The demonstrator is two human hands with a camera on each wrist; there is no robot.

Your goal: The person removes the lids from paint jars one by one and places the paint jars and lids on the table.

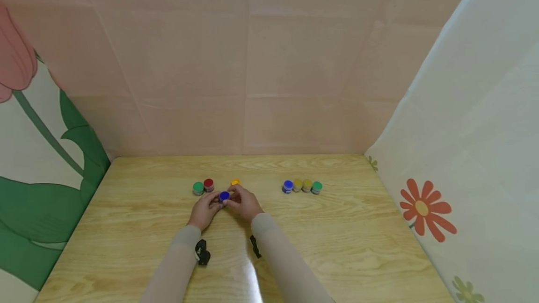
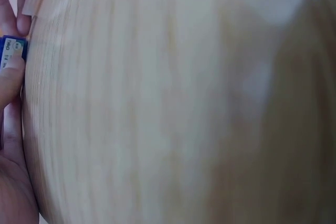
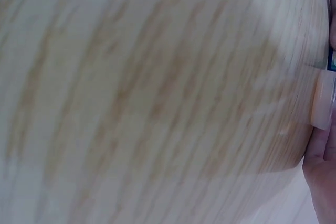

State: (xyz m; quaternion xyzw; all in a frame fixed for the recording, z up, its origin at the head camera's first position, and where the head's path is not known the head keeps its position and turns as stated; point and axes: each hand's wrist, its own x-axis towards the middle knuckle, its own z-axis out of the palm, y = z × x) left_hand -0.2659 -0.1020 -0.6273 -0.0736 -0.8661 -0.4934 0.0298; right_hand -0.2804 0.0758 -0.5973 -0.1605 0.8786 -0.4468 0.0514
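Observation:
A small jar with a blue lid (image 1: 224, 196) stands between the two hands on the wooden table. My left hand (image 1: 204, 212) grips it from the left; the left wrist view shows the thumb against the label of the jar (image 2: 14, 45). From the right, my right hand (image 1: 245, 204) pinches the same jar with thumb and forefinger. Just behind the right fingers is an orange-lidded jar (image 1: 235, 181), partly hidden by them. A pale, clear-sided jar (image 3: 322, 99) shows beside the right hand (image 3: 323, 182) in the right wrist view.
Left of the hands stand a green-lidded jar (image 1: 198, 188) and a red-lidded jar (image 1: 208, 184). To the right, a row holds another blue-lidded jar (image 1: 287, 186), two yellow-lidded jars (image 1: 302, 185) and a green-lidded one (image 1: 316, 187). Cloth walls (image 1: 244, 83) border the table (image 1: 358, 247).

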